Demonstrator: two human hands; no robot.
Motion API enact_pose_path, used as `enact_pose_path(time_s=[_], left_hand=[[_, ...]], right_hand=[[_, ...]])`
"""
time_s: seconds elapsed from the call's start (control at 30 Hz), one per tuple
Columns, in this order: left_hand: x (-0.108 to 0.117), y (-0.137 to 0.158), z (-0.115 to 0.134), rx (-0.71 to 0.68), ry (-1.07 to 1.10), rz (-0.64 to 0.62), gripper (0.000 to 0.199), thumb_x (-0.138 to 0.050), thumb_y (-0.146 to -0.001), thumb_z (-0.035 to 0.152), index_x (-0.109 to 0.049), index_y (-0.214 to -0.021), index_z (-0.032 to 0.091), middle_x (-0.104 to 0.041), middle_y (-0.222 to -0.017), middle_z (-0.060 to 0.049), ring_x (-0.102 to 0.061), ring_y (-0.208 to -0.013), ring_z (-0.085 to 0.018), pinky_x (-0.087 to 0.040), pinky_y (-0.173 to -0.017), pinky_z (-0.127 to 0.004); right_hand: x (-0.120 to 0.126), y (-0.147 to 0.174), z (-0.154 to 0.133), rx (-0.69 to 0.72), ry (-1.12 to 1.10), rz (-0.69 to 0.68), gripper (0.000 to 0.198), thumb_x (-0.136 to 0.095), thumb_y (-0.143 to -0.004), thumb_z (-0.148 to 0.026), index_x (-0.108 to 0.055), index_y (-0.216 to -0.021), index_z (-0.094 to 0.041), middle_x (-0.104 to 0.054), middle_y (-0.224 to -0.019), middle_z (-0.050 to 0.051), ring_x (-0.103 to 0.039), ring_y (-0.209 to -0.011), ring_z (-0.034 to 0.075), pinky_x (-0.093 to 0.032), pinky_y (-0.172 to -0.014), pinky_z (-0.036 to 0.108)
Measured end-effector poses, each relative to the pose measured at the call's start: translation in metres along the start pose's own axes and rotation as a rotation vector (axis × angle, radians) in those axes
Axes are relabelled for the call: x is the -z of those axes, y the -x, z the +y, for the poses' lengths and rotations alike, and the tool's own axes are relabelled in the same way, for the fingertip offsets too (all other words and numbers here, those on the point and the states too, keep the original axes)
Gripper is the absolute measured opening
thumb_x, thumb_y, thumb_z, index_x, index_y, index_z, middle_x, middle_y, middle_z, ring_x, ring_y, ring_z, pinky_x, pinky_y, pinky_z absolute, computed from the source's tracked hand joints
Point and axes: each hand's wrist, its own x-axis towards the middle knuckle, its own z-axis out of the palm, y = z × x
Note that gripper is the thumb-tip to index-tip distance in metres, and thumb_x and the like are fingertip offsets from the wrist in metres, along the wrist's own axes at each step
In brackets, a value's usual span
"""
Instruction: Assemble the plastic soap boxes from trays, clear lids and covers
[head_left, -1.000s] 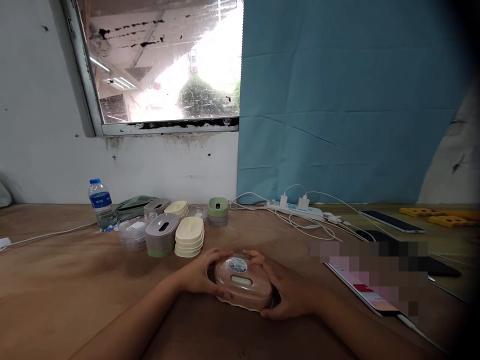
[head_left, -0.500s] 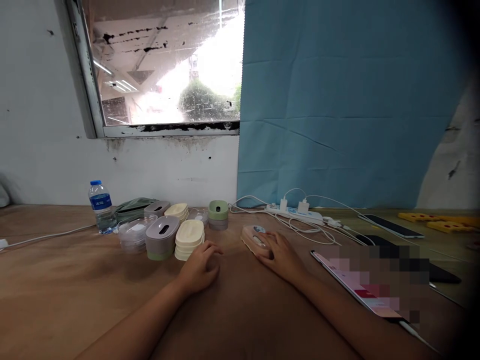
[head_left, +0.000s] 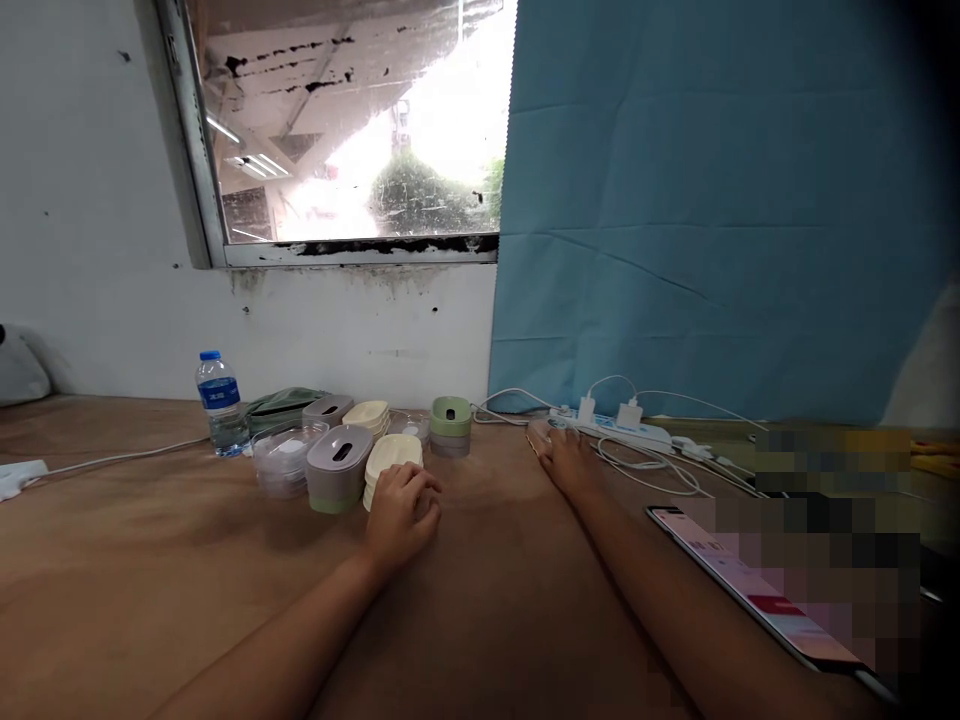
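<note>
By the power strip (head_left: 651,432) at the back of the worktop (head_left: 480,590), the right hand (head_left: 573,458) partly covered the pinkish container (head_left: 537,436); couldn't tell how tight the grip was. Worktop stretched across to the left hand (head_left: 405,510), half-curled, empty, by the cream stack (head_left: 394,453); clear tubs (head_left: 280,464) sat stacked farther left.

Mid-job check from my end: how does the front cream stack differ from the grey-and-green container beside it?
Colour: the front cream stack is cream throughout, while the grey-and-green container is grey above a green base.
Top: the container shows a dark slot; the stack's visible top shows none.
View: the left hand partly hides the stack, not the container.
Shared: both have rounded corners.
</note>
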Motion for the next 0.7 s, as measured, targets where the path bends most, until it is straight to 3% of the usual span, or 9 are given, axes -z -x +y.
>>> enact_pose_path(time_s=[0.17,0.27,0.37,0.47,0.6,0.7], left_hand=[[0.001,-0.005,-0.014,0.024,-0.107,0.044,0.015,-0.049,-0.070,0.015,-0.055,-0.082,0.021,-0.055,-0.086,-0.003,-0.048,-0.087,-0.021,-0.035,-0.079,-0.035],[0.001,-0.008,-0.025,0.019,-0.144,0.039,0.018,-0.049,-0.069,0.015,-0.053,-0.086,0.019,-0.055,-0.089,-0.004,-0.048,-0.089,-0.022,-0.035,-0.081,-0.035],[0.002,-0.009,-0.033,0.015,-0.170,0.015,0.021,-0.049,-0.069,0.016,-0.052,-0.090,0.018,-0.056,-0.091,-0.005,-0.048,-0.091,-0.022,-0.035,-0.083,-0.036],[0.002,-0.010,-0.039,0.025,-0.183,-0.014,0.020,-0.049,-0.070,0.018,-0.052,-0.090,0.018,-0.058,-0.089,-0.006,-0.050,-0.088,-0.022,-0.036,-0.081,-0.035],[0.002,-0.010,-0.041,0.029,-0.186,-0.026,0.017,-0.051,-0.070,0.020,-0.053,-0.087,0.017,-0.059,-0.085,-0.005,-0.052,-0.084,-0.021,-0.036,-0.079,-0.034],[0.002,-0.010,-0.041,0.026,-0.181,-0.019,0.016,-0.051,-0.071,0.022,-0.054,-0.086,0.018,-0.060,-0.084,-0.004,-0.052,-0.083,-0.021,-0.036,-0.077,-0.034]], right_hand=[[-0.007,-0.007,0.000,-0.004,-0.024,0.008,0.041,-0.049,-0.072,-0.016,-0.046,-0.112,-0.007,-0.039,-0.125,0.022,-0.031,-0.116,0.040,-0.028,-0.089,0.051],[-0.004,-0.008,-0.016,0.093,-0.078,0.035,0.049,-0.047,-0.071,-0.012,-0.039,-0.119,-0.004,-0.035,-0.129,0.022,-0.024,-0.122,0.038,-0.019,-0.097,0.050],[0.004,-0.008,-0.048,0.247,-0.169,0.051,0.053,-0.048,-0.073,-0.018,-0.036,-0.124,-0.012,-0.037,-0.130,0.014,-0.029,-0.121,0.029,-0.021,-0.100,0.041],[0.009,-0.008,-0.089,0.316,-0.270,0.086,0.048,-0.046,-0.077,-0.029,-0.038,-0.123,-0.017,-0.035,-0.130,0.010,-0.034,-0.118,0.025,-0.025,-0.100,0.035],[0.002,-0.007,-0.136,0.310,-0.388,0.111,0.044,-0.049,-0.077,-0.038,-0.047,-0.116,-0.019,-0.034,-0.129,0.010,-0.035,-0.117,0.027,-0.030,-0.096,0.037],[-0.009,-0.009,-0.153,0.241,-0.463,0.121,0.037,-0.051,-0.076,-0.035,-0.055,-0.106,-0.014,-0.041,-0.121,0.015,-0.039,-0.112,0.031,-0.034,-0.091,0.042]])
